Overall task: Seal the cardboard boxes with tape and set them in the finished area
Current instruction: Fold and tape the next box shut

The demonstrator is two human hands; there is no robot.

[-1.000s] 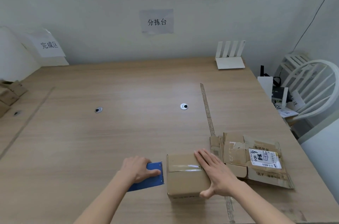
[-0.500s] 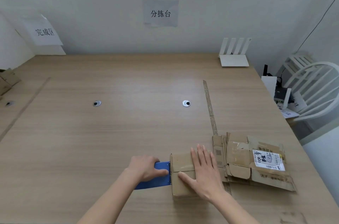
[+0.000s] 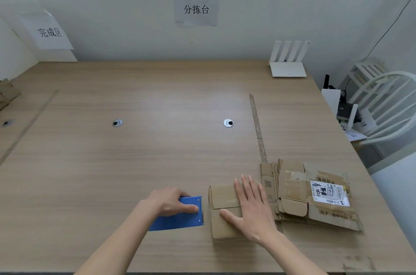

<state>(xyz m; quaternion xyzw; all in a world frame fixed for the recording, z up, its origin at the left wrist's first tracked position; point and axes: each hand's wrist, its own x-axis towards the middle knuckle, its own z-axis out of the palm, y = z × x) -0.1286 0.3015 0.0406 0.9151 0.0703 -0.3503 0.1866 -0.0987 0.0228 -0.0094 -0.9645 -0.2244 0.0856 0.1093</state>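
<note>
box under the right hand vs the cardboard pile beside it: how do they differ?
The small box is folded up into a closed shape; the flattened cardboard pile lies collapsed. The right hand presses flat on the box; nothing touches the pile. The pile's top piece carries a white shipping label; the box shows none. Both are brown cardboard.

a parcel-sorting room: wall sign [image 3: 196, 9] reads 分拣台, flattened cartons [image 3: 310, 193] on the table [image 3: 135, 162].

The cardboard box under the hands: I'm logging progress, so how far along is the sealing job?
Done: little shows. In hand: the right hand lies flat on the cardboard box, while the left hand grips the blue tape dispenser beside it. Left: moving it to the finished area, then the flattened boxes.
</note>
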